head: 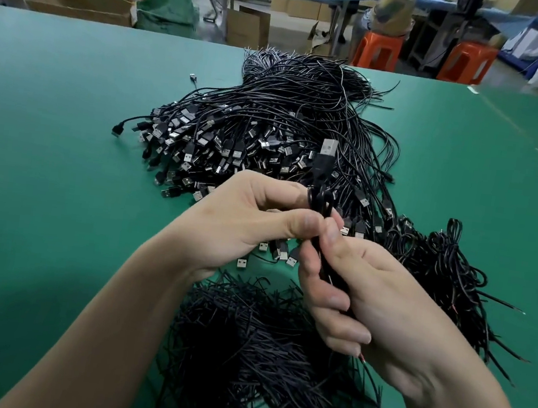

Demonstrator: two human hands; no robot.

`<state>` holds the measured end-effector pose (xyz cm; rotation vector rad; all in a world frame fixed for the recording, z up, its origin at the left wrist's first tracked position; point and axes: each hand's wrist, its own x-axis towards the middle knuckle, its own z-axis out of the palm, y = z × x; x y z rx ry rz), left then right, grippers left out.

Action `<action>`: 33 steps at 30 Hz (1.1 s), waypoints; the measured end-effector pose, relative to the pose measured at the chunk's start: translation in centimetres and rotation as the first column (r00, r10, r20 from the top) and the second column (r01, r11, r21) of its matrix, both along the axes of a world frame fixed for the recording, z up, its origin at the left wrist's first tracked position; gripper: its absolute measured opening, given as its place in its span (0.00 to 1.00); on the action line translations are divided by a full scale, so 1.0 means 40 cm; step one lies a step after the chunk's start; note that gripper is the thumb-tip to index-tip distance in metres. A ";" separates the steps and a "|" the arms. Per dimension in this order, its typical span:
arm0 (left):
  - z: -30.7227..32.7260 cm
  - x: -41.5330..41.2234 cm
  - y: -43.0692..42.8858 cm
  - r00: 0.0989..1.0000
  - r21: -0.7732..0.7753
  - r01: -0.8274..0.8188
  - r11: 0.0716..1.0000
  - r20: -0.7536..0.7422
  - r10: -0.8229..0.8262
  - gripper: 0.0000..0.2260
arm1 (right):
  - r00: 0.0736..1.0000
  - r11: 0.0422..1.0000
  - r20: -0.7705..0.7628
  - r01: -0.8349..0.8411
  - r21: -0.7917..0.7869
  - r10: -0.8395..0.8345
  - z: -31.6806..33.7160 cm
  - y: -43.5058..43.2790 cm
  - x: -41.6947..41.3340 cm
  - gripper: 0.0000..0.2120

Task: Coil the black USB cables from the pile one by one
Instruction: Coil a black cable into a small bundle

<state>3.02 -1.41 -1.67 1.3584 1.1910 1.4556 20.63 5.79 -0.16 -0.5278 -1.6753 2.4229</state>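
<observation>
While both hands meet over the green table [49, 145], one cable [321, 193] sits between them, its plug [328, 150] pointing up. Thumb and forefinger of the left hand [242, 224] pinch its small loops. Fingers of the right hand [383, 304] curl round the lower run. The big pile [270, 120] lies just beyond, short black strips [261, 344] near, tangled bundles [448, 268] right.
</observation>
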 end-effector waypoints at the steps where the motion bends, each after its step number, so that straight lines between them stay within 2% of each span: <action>1: -0.001 0.005 0.005 1.000 0.008 -0.022 1.000 -0.004 0.022 0.16 | 1.000 1.000 -0.004 0.014 0.009 -0.014 -0.001 0.003 -0.001 0.19; 5: -0.008 0.020 0.022 0.988 -0.001 -0.138 0.990 0.071 0.138 0.09 | 0.997 0.999 -0.055 0.044 -0.032 -0.046 -0.006 0.013 -0.004 0.16; 7: -0.009 0.026 0.027 0.985 0.007 -0.152 0.988 0.079 0.151 0.08 | 0.996 0.997 -0.053 0.070 0.016 -0.069 -0.010 0.018 -0.002 0.16; 10: -0.013 0.041 0.031 0.979 0.046 -0.192 0.980 0.071 0.189 0.07 | 0.993 0.973 -0.031 0.114 0.198 -0.110 -0.012 0.025 0.002 0.18; 13: -0.023 0.063 0.044 0.968 0.048 -0.240 0.970 0.088 0.236 0.09 | 0.973 0.894 -0.050 0.226 0.388 -0.225 -0.012 0.035 0.006 0.19; 15: -0.032 0.077 0.050 0.968 0.035 -0.227 0.973 -0.100 0.229 0.12 | 0.939 0.783 -0.074 0.323 0.532 -0.337 -0.016 0.050 0.011 0.20; 16: -0.040 0.080 0.054 0.940 -0.002 -0.233 0.972 -0.255 0.225 0.12 | 0.922 0.715 -0.084 0.349 0.606 -0.379 -0.020 0.058 0.014 0.20; 17: -0.049 0.078 0.056 0.877 -0.061 -0.252 0.966 -0.437 0.201 0.10 | 0.908 0.653 -0.090 0.361 0.666 -0.409 -0.023 0.065 0.016 0.19; 19: -0.063 0.073 0.056 0.633 -0.207 -0.285 0.936 -0.774 0.022 0.09 | 0.891 0.577 -0.094 0.365 0.730 -0.445 -0.029 0.075 0.020 0.19; 20: -0.070 0.071 0.055 0.522 -0.284 -0.293 0.913 -0.847 -0.096 0.09 | 0.888 0.557 -0.093 0.361 0.748 -0.451 -0.031 0.077 0.020 0.19; 22: -0.074 0.073 0.051 0.415 -0.385 -0.308 0.870 -0.877 -0.242 0.09 | 0.892 0.533 -0.081 0.336 0.776 -0.444 -0.032 0.074 0.019 0.18; 26: -0.072 0.073 0.052 0.319 -0.351 -0.356 0.866 -0.917 -0.240 0.07 | 0.910 0.539 -0.054 0.291 0.791 -0.412 -0.031 0.062 0.013 0.18; 31: -0.061 0.063 0.048 0.274 -0.284 -0.354 0.891 -0.942 -0.192 0.05 | 0.916 0.563 -0.042 0.280 0.778 -0.398 -0.028 0.058 0.011 0.18; 33: -0.047 0.045 0.039 0.303 -0.273 -0.374 0.886 -0.939 -0.161 0.03 | 0.915 0.559 -0.030 0.271 0.783 -0.402 -0.028 0.059 0.011 0.18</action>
